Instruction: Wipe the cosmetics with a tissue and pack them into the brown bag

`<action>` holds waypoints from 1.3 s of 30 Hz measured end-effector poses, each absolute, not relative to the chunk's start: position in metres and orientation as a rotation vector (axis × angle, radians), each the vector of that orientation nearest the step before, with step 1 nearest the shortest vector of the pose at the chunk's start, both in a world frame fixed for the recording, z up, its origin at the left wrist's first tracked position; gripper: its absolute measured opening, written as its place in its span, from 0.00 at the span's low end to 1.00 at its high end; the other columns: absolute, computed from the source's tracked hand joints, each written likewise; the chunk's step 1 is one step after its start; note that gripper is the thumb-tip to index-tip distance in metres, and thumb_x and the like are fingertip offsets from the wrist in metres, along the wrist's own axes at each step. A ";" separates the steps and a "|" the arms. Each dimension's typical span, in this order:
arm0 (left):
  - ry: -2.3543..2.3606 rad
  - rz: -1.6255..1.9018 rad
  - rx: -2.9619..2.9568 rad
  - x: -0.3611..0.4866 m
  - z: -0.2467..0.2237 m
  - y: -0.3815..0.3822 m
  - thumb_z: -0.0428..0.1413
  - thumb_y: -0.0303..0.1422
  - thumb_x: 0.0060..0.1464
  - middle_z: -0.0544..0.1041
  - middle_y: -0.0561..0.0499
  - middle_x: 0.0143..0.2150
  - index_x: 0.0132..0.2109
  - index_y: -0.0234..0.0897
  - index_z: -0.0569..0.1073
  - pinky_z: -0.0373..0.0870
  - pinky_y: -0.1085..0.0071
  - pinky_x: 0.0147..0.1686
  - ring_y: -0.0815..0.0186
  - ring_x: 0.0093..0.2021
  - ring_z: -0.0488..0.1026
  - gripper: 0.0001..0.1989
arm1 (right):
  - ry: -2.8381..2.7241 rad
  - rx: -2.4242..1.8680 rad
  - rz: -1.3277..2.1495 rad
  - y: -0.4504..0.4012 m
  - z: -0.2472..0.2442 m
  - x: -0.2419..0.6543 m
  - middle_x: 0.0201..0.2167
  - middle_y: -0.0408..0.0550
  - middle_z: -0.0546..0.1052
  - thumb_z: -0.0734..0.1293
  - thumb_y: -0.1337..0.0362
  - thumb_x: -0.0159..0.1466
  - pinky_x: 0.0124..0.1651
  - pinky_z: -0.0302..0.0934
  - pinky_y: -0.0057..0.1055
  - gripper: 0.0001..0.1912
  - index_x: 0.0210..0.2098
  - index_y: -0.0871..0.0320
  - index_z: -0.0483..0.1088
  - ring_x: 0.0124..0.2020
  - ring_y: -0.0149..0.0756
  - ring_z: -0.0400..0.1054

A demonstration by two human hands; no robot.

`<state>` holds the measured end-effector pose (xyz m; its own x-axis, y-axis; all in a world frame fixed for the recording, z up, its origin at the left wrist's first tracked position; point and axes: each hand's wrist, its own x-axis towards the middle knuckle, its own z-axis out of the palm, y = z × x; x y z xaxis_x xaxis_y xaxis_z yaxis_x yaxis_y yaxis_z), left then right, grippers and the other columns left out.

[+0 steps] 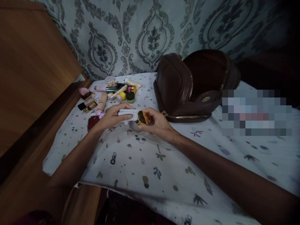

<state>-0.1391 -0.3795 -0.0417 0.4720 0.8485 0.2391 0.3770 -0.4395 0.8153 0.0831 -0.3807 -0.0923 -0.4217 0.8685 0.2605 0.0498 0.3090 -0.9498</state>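
Above the patterned sheet, my left hand (114,116) is closed on a folded white cloth (127,115). The cloth presses against a shiny gold container (143,118), perhaps a jar or its lid. My right hand (159,123) grips that gold piece from the right, fingers around its side. Just under it shows a round greyish thing (135,126), partly hidden by the hands. Beyond my left hand lie a dark red bottle (93,122), a beige tube (102,102), a dark green round jar (130,97) and a yellow-banded jar (121,96).
A brown leather bag (173,84) stands unzipped at the back right, near my right hand. More cosmetics, including a pink sponge (83,91) and a cream tube (133,83), lie at the back left. A wooden panel (35,62) rises on the left; a patterned wall (126,37) stands behind.
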 end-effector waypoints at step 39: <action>0.966 0.581 2.747 -0.111 -0.013 -0.416 0.54 0.38 0.65 0.74 0.46 0.43 0.53 0.38 0.74 0.69 0.67 0.45 0.61 0.46 0.72 0.13 | -1.685 -0.694 1.156 -0.406 -0.099 0.114 0.46 0.48 0.73 0.76 0.59 0.56 0.50 0.72 0.43 0.27 0.55 0.50 0.73 0.49 0.41 0.71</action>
